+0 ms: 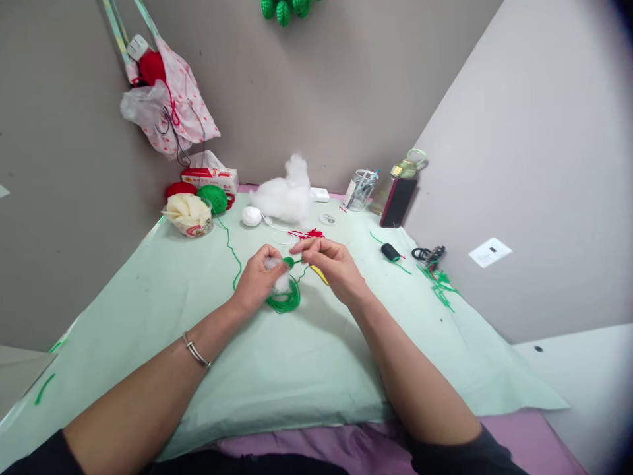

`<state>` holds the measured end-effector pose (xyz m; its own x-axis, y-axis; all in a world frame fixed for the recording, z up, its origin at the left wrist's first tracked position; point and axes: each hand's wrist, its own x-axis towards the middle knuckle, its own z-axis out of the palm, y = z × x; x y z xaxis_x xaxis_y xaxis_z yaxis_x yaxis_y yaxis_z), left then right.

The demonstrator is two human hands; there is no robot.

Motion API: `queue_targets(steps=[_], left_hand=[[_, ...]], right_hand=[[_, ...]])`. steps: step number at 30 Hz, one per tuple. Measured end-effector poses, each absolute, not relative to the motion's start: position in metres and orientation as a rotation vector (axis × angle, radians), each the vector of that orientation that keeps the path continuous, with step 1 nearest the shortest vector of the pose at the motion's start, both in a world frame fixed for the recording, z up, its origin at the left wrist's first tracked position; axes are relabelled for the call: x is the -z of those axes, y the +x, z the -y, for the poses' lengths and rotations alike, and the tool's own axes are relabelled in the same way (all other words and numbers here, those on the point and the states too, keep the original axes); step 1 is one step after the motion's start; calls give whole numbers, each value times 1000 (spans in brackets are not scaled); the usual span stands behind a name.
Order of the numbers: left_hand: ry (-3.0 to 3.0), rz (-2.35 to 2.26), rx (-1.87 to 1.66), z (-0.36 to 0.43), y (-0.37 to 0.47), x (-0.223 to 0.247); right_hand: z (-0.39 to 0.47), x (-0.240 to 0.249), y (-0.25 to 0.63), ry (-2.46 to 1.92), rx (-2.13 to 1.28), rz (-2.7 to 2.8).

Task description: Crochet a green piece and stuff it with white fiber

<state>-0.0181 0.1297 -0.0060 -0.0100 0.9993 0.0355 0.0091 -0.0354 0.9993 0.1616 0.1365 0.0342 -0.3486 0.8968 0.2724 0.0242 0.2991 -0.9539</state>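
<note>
My left hand (pixel 258 276) is closed on a small green crocheted piece (pixel 289 262) and a tuft of white stuffing (pixel 281 284), holding both above the table. From that piece a short dark green strand runs to my right hand (pixel 332 262), whose thumb and fingers pinch its end. A slim yellow object (pixel 319 274) shows under the right fingers; whether it is held or lying on the table I cannot tell. Below my hands rests a loose coil of green yarn (pixel 283 302).
At the back stand white stuffing (pixel 284 194), a tissue box (pixel 211 179), a green yarn ball (pixel 213 198), a paper bowl (pixel 188 216), a glass jar (pixel 361 191), a bottle (pixel 406 166) and a phone (pixel 398 202). Black thread (pixel 390 252) and green yarn scraps (pixel 441 285) lie right.
</note>
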Motion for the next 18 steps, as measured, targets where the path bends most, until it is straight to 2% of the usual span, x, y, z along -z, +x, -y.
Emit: queue_targets(steps=[2,7,18], left_hand=[[1225,-1198,-1233,-128,-17,5],[1148,-1207,-1282,-128,-16,6],[1005,-993,-1254,-130,-15,-2]], right_hand=[[-136,-33,161,-901,-1223,1670],[-133,-23,151,-1151,-898,1901],[-137,-17,152,-1284,-771,1932]])
